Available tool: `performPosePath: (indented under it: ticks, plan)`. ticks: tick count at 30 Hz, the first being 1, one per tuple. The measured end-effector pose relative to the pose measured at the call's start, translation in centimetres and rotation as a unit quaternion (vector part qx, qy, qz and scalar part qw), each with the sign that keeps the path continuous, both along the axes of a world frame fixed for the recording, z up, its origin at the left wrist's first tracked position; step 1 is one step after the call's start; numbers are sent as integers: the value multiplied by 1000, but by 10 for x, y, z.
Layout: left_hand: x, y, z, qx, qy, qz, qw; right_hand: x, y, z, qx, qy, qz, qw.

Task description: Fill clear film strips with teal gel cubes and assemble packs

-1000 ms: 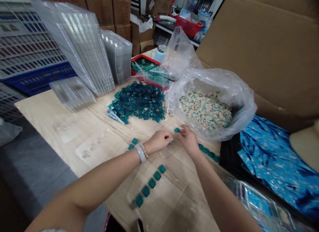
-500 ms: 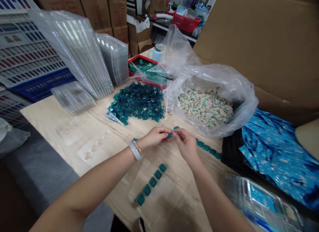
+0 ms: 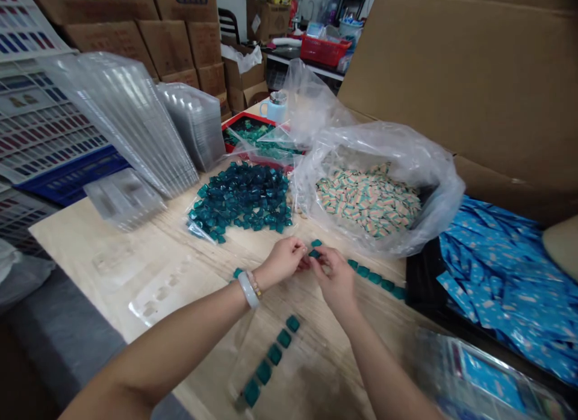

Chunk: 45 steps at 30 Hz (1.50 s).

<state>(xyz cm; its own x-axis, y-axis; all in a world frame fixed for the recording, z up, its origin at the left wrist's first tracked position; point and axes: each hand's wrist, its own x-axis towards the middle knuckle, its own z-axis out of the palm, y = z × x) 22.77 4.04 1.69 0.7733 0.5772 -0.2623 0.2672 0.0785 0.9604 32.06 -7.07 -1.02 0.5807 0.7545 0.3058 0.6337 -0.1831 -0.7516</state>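
My left hand (image 3: 285,259), with a pale bangle and a beaded bracelet on its wrist, has its fingers pinched together; whatever is between them is too small to make out. Close beside it, my right hand (image 3: 335,278) grips a small teal translucent block (image 3: 315,253) between thumb and fingers. Just beyond the fingertips lies another teal block (image 3: 316,243). A slanting row of teal blocks (image 3: 274,353) sits on clear plastic nearer to me. To the right of my right hand runs a second row of teal blocks (image 3: 374,278). One more teal block (image 3: 237,272) shows beside my left wrist.
A heap of teal blocks (image 3: 244,194) lies beyond my hands. Right of it, an open plastic bag (image 3: 438,191) holds striped pieces. Clear trays (image 3: 130,119) stand stacked at left. A red tray (image 3: 229,144) and blue mug (image 3: 276,109) are behind. Blue printed packaging (image 3: 506,287) lies at right.
The teal block earlier at my left fingertips is now in my right fingers. My right hand has drawn back from the block lying on the table. The camera view has shifted slightly.
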Motion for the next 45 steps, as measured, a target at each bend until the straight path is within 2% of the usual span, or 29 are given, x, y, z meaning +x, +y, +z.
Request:
performPosePath:
  ticks: [2, 3, 5, 7, 9, 10, 12, 14, 16, 18, 21, 26, 32, 38, 42, 45]
  plan:
    - [13, 30, 18, 117, -26, 4, 993, 11, -2, -10, 4, 52, -29, 998]
    - [24, 50, 31, 203, -38, 16, 978, 15, -2, -15, 0, 74, -33, 997]
    - [51, 93, 59, 334, -46, 97, 937, 20, 0, -22, -17, 115, -16, 993]
    - [77, 127, 82, 402, -54, 141, 903, 22, 5, -26, -29, 152, 9, 988]
    - [93, 137, 91, 432, -75, 125, 890, 22, 11, -26, -35, 166, 24, 985]
    - [94, 133, 88, 433, -81, 98, 892, 22, 14, -25, -40, 152, 26, 987]
    - [84, 109, 71, 414, -71, 12, 908, 22, 17, -22, -49, 80, 19, 995]
    - [61, 76, 43, 377, -29, -109, 919, 22, 19, -19, -53, -12, 5, 999]
    - [36, 47, 14, 349, 20, -203, 914, 21, 20, -18, -56, -69, -4, 996]
    - [16, 28, -9, 347, 59, -225, 908, 19, 19, -18, -70, -91, -10, 993]
    - [5, 16, -28, 369, 72, -195, 906, 15, 17, -21, -95, -116, -6, 989]
    - [9, 14, -33, 382, 57, -173, 906, 11, 8, -24, -73, -145, 37, 986]
    - [7, 13, -37, 383, 58, -168, 906, 19, 9, -21, -65, -109, 3, 992]
    - [8, 14, -42, 368, 44, -157, 915, 18, 18, -22, -74, -142, 69, 985]
    - [8, 15, -45, 358, 28, -148, 922, 20, 22, -20, -88, -130, 40, 987]
    - [7, 15, -44, 356, 26, -143, 923, 19, 21, -22, -88, -128, 49, 987]
